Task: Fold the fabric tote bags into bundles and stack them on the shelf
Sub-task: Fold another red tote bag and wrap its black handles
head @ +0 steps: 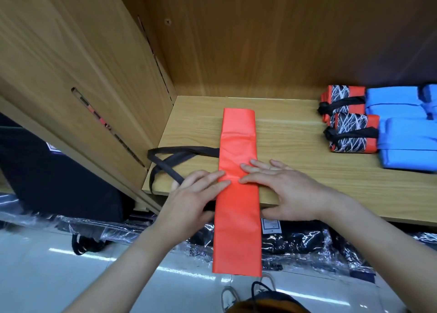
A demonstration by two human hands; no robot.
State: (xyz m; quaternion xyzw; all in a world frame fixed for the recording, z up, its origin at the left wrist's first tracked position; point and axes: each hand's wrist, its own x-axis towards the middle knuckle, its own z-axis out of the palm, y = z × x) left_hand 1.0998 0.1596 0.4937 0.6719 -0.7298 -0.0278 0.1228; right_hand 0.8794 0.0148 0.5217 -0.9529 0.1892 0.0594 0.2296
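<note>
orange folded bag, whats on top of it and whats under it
On the orange bag: left hand and right hand, fingers flat. Under it: the wooden shelf; black straps emerge leftward. How they lie beneath is covered.

Wood-grain cabinet panels (71, 52) stand over a glossy pale floor (35, 270) streaked with reflected light.

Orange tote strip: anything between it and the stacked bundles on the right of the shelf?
Nothing visible. Bare shelf separates the orange tote strip from the orange bundles and the blue bundles beyond them. Its black handles trail left, off that path. The left hand and right hand press flat on the strip.
</note>
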